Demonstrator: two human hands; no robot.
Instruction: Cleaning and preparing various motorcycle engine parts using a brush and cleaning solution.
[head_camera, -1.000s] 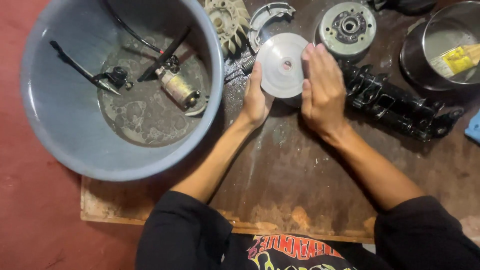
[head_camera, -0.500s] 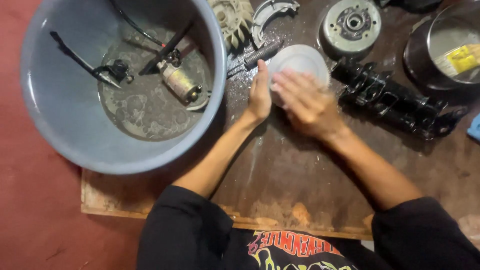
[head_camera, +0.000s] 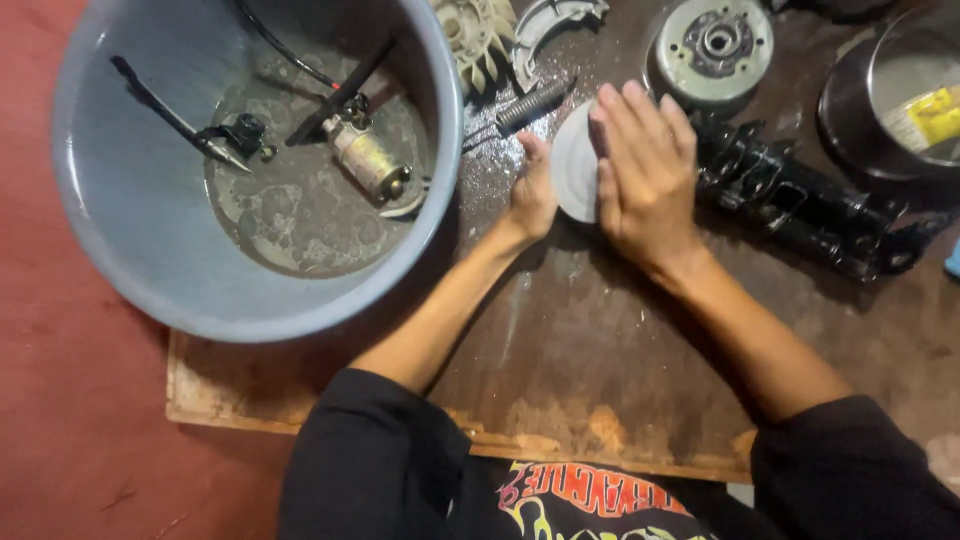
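A pale round metal disc (head_camera: 572, 170) lies on the dark, oily board (head_camera: 600, 350). My left hand (head_camera: 533, 190) grips its left edge with thumb and fingers. My right hand (head_camera: 645, 170) lies flat over the disc, fingers pointing away from me, hiding most of it. Just left of the disc is a coil spring (head_camera: 532, 103).
A large grey plastic basin (head_camera: 130, 230) at the left holds dirty liquid, a small motor (head_camera: 368, 160) and black cables. A round flywheel (head_camera: 713, 45), a black engine part (head_camera: 800, 205), a fan wheel (head_camera: 472, 35), a curved brake shoe (head_camera: 548, 25) and a metal pot (head_camera: 900, 90) lie behind the hands.
The right hand slid from the disc's right side across its top and now covers it. The left hand stayed on the left edge.
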